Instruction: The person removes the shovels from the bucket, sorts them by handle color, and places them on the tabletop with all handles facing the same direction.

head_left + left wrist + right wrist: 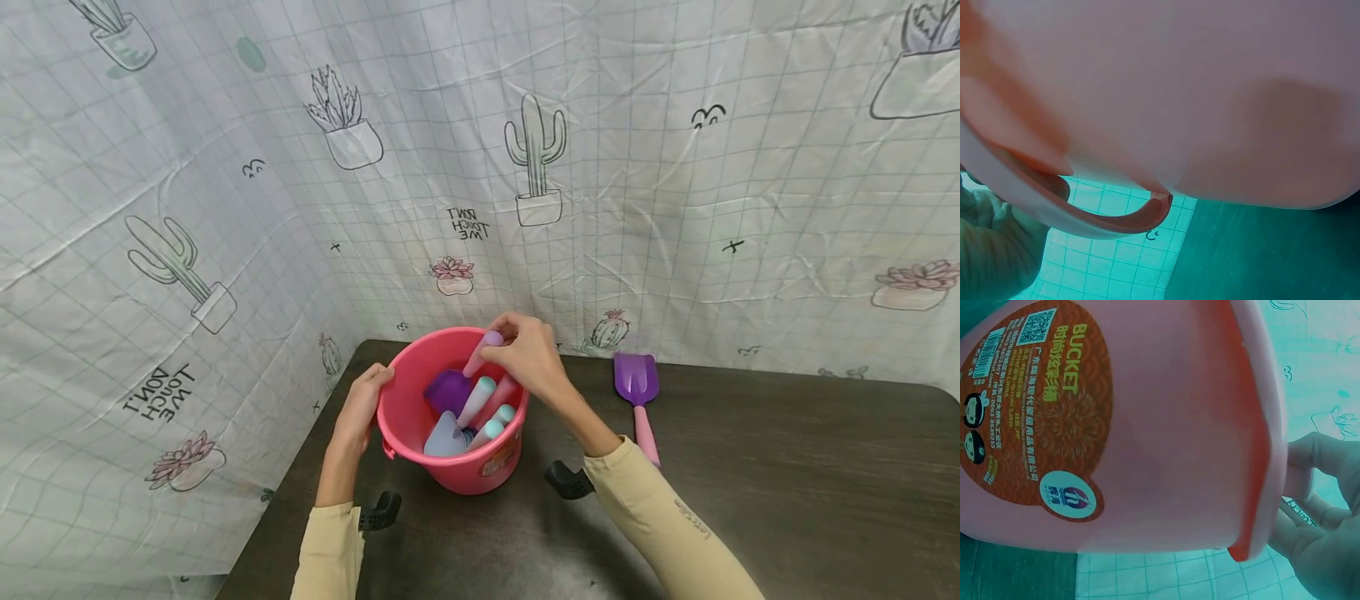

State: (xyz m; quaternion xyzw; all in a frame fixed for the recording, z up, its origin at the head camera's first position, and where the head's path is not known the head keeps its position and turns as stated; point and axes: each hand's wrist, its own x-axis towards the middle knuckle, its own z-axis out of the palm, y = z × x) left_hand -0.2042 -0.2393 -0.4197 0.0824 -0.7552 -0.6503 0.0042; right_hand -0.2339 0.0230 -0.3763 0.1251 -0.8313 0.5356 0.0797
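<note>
A pink bucket [467, 479] stands tilted toward me, its inside showing in the head view. My left hand [363, 402] grips its rim on the left. At the far right rim my right hand [527, 350] pinches the pink, lilac-ended handle of a purple toy shovel [448, 393], whose head is inside the bucket. Around it lie a grey-blue trowel [446, 437] and several pink handles with mint ends [477, 400]. The left wrist view shows the bucket's curved carrying handle [1085, 219]; the right wrist view shows its printed label [1035, 412].
Another purple toy shovel [637, 379] with a pink handle lies on the dark wooden table [787, 483], right of the bucket. A white cloth [637, 183] with cactus drawings hangs behind the table and along its left side.
</note>
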